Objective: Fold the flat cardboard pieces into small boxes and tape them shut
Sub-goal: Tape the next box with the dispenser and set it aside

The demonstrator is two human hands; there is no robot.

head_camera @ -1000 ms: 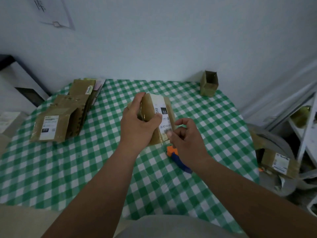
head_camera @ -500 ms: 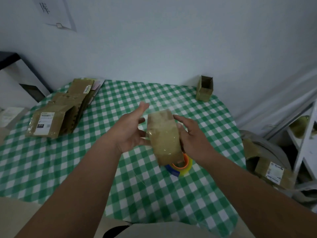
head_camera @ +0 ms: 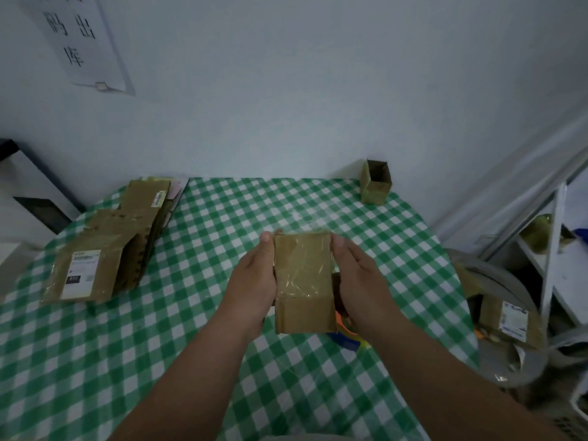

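Note:
I hold a small brown cardboard box (head_camera: pixel 303 281) above the middle of the table, its taped face up and shiny with clear tape. My left hand (head_camera: pixel 254 281) presses its left side and my right hand (head_camera: pixel 359 288) presses its right side. Under my right hand lies a tape dispenser (head_camera: pixel 346 337), orange and blue, mostly hidden by the box and hand. A stack of flat cardboard pieces (head_camera: pixel 108 246) lies at the table's left. A folded box with an open top (head_camera: pixel 375 183) stands at the far right corner.
The table carries a green-and-white checked cloth (head_camera: pixel 206 313). Off its right edge stand a grey bin (head_camera: pixel 496 281) holding cardboard with a label (head_camera: pixel 512 323) and a white shelf (head_camera: pixel 553 249). A paper sheet (head_camera: pixel 79 43) hangs on the wall.
The box has been turned so its taped face points up. My right hand left the tape dispenser and took the box's right side; both hands now hold it level.

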